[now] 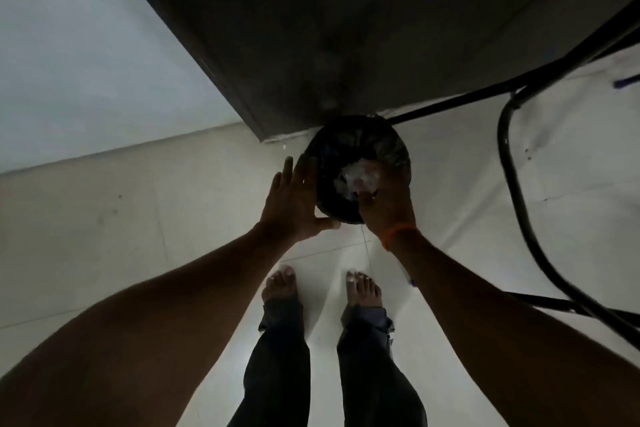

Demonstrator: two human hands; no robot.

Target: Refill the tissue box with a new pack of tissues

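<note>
Dim tiled floor [104,218], left hand [294,198] splayed beside bin [360,146], right hand [384,204] grip clutching crumpled plastic wrapper [356,177] over it

The bin [360,170] wore a thin black plastic liner, faintly glossy and wrinkled; crumpled clear plastic wrap [356,178] lay in it. The floor [104,236] was smooth, pale tile with a dull sheen; the chair frame [519,184] looked like black metal tubing

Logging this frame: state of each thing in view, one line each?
Bin: upright on the floor, lined with a black bag, open-topped.
Wrapper: crumpled, at the bin's mouth, under the right hand.
Left hand: open, flat against the bin's side.
Right hand: over the bin, on the wrapper; grip unclear.
Chair: beside the bin, partly in view.
</note>
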